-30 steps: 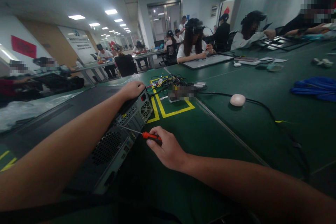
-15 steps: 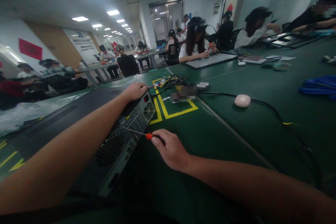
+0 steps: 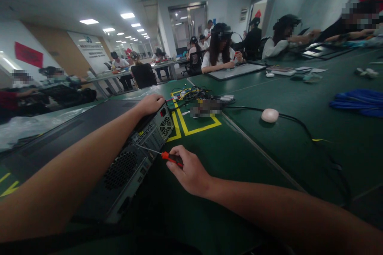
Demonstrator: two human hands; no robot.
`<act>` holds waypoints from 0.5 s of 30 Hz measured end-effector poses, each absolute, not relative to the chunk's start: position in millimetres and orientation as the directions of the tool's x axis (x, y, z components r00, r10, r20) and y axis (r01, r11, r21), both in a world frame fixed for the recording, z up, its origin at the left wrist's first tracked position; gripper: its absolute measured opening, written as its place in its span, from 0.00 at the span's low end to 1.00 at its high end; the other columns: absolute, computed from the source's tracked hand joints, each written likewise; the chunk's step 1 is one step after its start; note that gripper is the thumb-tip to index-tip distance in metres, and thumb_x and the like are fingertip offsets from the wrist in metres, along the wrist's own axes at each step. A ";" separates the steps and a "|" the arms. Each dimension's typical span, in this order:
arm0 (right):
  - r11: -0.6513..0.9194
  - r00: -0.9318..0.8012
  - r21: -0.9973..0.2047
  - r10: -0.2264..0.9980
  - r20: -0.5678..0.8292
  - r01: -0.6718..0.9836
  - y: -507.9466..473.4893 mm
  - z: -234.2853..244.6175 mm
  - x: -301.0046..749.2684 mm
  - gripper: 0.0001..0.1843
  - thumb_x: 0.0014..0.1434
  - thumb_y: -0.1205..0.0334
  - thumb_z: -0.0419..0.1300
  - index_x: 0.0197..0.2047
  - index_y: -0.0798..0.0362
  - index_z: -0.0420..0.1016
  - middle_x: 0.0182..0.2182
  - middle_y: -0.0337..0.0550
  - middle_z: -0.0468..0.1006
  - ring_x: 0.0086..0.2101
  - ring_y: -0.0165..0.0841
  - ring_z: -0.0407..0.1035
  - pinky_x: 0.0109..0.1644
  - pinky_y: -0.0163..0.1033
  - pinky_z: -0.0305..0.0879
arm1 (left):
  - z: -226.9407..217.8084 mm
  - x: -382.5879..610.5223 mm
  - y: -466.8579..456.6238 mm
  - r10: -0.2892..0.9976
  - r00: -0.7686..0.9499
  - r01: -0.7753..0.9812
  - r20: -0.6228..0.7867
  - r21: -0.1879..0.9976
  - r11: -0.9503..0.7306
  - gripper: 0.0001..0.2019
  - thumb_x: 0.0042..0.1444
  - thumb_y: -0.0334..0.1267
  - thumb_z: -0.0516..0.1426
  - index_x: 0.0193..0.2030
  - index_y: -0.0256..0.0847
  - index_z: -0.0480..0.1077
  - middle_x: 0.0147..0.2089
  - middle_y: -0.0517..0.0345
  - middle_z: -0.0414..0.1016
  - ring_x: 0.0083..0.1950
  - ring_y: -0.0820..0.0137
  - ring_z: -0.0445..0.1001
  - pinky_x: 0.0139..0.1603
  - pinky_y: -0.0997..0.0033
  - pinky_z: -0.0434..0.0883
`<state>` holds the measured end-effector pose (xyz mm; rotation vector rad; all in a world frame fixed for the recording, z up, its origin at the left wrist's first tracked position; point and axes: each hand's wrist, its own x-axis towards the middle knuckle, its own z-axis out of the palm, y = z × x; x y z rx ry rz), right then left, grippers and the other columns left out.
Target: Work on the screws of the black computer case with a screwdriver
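A black desktop computer case [image 3: 131, 163] lies on its side on the green table [image 3: 239, 155], its grey rear panel with fan grilles facing me. My left hand [image 3: 150, 103] rests on the case's top far corner, fingers curled over the edge. My right hand [image 3: 188, 171] pinches a red-and-black-handled screwdriver [image 3: 167, 157], whose thin shaft points left with its tip against the rear panel.
Yellow tape lines [image 3: 191, 125] mark the table beyond the case, beside a tangle of cables [image 3: 194, 93]. A white mouse [image 3: 269, 115] with a black cord lies to the right, blue cloth [image 3: 359, 101] farther right. Other people work at nearby tables.
The right hand has shifted slightly on the screwdriver handle, its tip staying at the rear panel. The left hand stays on the case.
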<state>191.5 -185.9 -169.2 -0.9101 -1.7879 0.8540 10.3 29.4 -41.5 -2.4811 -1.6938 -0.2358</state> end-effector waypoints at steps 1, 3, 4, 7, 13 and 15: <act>0.490 -0.298 -0.843 0.857 0.420 0.223 -185.9 -169.2 191.9 0.06 0.67 0.63 0.61 0.47 0.50 0.71 0.41 0.42 0.79 0.40 0.36 0.75 0.48 0.41 0.68 | -41.8 9.8 30.0 0.909 0.365 0.929 0.201 -0.020 -0.369 0.27 0.66 0.46 0.42 0.50 0.39 0.82 0.55 0.44 0.83 0.57 0.52 0.80 0.57 0.61 0.73; 0.503 -0.289 -0.830 0.854 0.433 0.240 -185.4 -169.5 192.4 0.05 0.69 0.63 0.61 0.47 0.51 0.72 0.41 0.43 0.79 0.41 0.36 0.74 0.48 0.42 0.67 | -42.6 8.9 30.9 0.906 0.373 0.927 0.200 -0.034 -0.374 0.28 0.66 0.46 0.42 0.50 0.38 0.82 0.56 0.42 0.83 0.57 0.52 0.80 0.56 0.62 0.73; 0.507 -0.283 -0.825 0.853 0.438 0.252 -185.0 -169.9 192.5 0.05 0.69 0.62 0.61 0.48 0.51 0.73 0.41 0.43 0.79 0.41 0.36 0.74 0.49 0.42 0.67 | -42.9 8.7 31.1 0.907 0.373 0.927 0.198 -0.041 -0.372 0.28 0.66 0.47 0.42 0.50 0.37 0.81 0.56 0.42 0.83 0.57 0.52 0.80 0.55 0.62 0.73; 0.516 -0.280 -0.813 0.850 0.447 0.270 -182.9 -171.5 191.8 0.06 0.72 0.61 0.60 0.48 0.51 0.75 0.41 0.43 0.79 0.40 0.36 0.73 0.48 0.41 0.66 | -43.2 9.5 30.3 0.909 0.363 0.931 0.206 -0.050 -0.361 0.28 0.66 0.47 0.42 0.50 0.38 0.82 0.55 0.44 0.83 0.56 0.54 0.80 0.55 0.64 0.73; 0.524 -0.296 -0.817 0.841 0.453 0.240 -184.4 -170.6 190.3 0.06 0.72 0.61 0.57 0.48 0.52 0.74 0.40 0.43 0.79 0.41 0.37 0.74 0.48 0.42 0.66 | -39.6 13.3 25.3 0.923 0.337 0.941 0.186 -0.073 -0.329 0.28 0.67 0.46 0.43 0.52 0.39 0.82 0.56 0.47 0.83 0.58 0.55 0.80 0.57 0.66 0.73; 0.495 -0.294 -0.835 0.857 0.423 0.242 -186.3 -169.4 190.5 0.09 0.68 0.61 0.61 0.50 0.51 0.71 0.41 0.43 0.79 0.40 0.37 0.74 0.48 0.42 0.67 | -39.2 13.5 24.8 0.923 0.339 0.941 0.180 -0.069 -0.332 0.28 0.68 0.45 0.42 0.53 0.39 0.82 0.57 0.47 0.83 0.59 0.55 0.79 0.58 0.66 0.73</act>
